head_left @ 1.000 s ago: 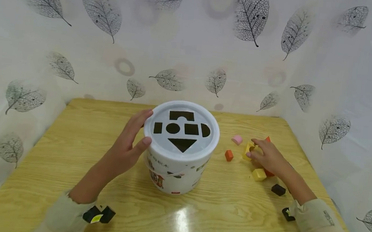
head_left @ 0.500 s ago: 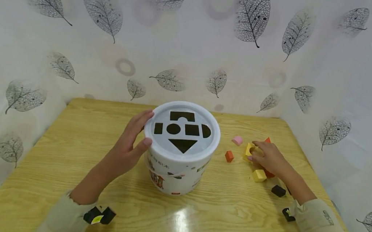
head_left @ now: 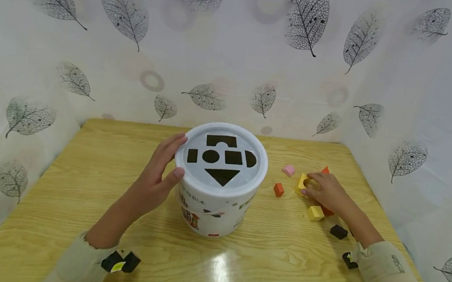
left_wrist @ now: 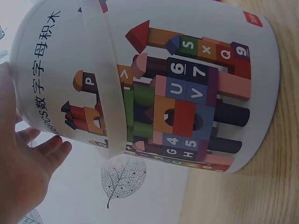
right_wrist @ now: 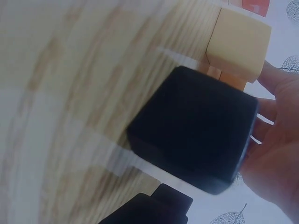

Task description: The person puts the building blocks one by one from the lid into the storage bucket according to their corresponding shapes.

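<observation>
A white bucket (head_left: 212, 215) with a shape-sorter lid (head_left: 183, 155) stands mid-table; printed toy blocks cover its side. My left hand (head_left: 155, 175) rests at the left of the lid's rim, fingers toward the back and thumb at the front; in the left wrist view, the left hand (left_wrist: 28, 172) lies beside the bucket's upper edge. On the right, my right hand (head_left: 327, 191) pinches a yellow arch block (head_left: 300, 185) between thumb and fingertips, close over the table. A yellow block (head_left: 315, 213) lies just below this hand, with an orange-red block (head_left: 327, 211) partly hidden behind it.
Left of the right hand lie a pink half-round block (head_left: 288, 170) and a small orange block (head_left: 279, 190). An orange triangular tip (head_left: 325, 170) shows behind it. A black block (head_left: 339, 232) lies near the right wrist. Leaf-printed sheeting (head_left: 233, 48) encloses the wooden table (head_left: 121, 150).
My right fingertips have drawn slightly closer on the yellow arch block. The left hand and the bucket stay as they were.
</observation>
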`<state>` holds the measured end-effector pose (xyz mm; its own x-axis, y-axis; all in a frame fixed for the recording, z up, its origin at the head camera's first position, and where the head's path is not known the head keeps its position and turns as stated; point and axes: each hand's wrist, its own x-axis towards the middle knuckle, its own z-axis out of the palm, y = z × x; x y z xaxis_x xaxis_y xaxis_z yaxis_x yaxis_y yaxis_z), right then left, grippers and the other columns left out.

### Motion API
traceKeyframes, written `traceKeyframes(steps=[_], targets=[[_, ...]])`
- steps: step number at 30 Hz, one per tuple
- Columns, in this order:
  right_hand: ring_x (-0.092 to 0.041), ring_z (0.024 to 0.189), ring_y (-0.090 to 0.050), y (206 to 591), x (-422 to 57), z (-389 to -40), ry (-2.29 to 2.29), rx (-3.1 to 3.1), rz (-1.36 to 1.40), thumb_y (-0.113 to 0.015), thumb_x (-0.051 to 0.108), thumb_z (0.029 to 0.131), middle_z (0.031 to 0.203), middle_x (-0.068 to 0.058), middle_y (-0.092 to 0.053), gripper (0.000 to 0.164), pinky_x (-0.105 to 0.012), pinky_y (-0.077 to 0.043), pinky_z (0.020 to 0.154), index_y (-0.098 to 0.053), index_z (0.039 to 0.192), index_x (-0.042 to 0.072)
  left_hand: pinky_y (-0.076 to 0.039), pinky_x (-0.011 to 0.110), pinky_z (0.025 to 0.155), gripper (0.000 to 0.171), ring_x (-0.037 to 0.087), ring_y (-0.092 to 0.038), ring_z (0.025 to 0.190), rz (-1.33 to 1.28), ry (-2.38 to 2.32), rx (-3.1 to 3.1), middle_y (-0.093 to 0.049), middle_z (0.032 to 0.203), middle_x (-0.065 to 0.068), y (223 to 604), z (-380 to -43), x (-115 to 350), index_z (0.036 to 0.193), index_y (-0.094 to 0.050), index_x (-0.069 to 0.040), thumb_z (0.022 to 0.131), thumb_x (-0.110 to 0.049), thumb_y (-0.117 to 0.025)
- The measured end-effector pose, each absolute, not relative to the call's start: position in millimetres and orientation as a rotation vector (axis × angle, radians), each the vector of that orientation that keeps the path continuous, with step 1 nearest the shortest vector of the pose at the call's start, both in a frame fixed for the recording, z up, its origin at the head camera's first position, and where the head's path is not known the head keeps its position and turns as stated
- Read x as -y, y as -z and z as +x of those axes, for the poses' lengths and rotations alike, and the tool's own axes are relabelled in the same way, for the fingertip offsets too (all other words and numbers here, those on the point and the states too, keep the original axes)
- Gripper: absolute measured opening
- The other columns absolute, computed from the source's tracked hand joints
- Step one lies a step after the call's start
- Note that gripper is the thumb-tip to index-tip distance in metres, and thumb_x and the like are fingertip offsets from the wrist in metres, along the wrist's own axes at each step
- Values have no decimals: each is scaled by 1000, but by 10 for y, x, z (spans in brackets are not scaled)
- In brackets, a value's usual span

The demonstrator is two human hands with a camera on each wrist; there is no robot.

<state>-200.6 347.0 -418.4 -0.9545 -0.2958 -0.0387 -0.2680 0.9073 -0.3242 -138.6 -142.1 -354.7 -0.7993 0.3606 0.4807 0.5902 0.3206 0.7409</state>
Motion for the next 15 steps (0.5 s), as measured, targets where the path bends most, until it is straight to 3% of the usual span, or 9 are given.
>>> traceKeyframes(steps=[15], targets=[[-60,131,-36,4212,-3494,-2028,474,-2968,-419,-72,38,93,142,-38,-47,73,-71,-31,106,-47,142,-11,-29,17,115,59,26,-32,146,-894,1509,2315,-17,166,2,3564,-1394,1399,161,-25,-21,107,-28,-48]])
